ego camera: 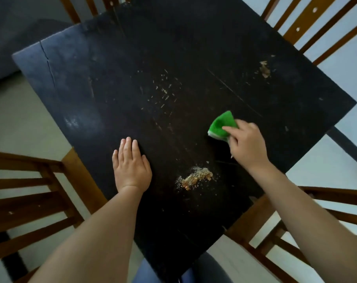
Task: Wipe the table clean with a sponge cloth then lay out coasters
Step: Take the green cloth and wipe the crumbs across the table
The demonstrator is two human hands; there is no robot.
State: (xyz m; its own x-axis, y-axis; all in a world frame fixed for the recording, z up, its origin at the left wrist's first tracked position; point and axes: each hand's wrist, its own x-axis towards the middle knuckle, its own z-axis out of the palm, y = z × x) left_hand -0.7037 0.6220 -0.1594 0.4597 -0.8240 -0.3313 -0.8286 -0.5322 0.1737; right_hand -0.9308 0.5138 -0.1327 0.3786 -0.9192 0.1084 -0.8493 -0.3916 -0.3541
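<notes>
A dark wooden table (104, 82) fills the view, turned at an angle. My right hand (247, 147) grips a green sponge cloth (221, 124) and holds it down on the tabletop right of centre. My left hand (130, 163) rests flat on the table, fingers straight and together. A heap of brown crumbs (197, 177) lies between my hands near the front. Thin pale scraps (165, 92) are scattered over the middle. A smaller crumb patch (264, 68) sits toward the far right. No coasters are in view.
Wooden slatted chairs stand around the table: one at the left (24, 203), one at the lower right (308, 227), one at the far right (308, 23), one at the back (85, 7). Pale floor (16, 111) shows beyond the table edges.
</notes>
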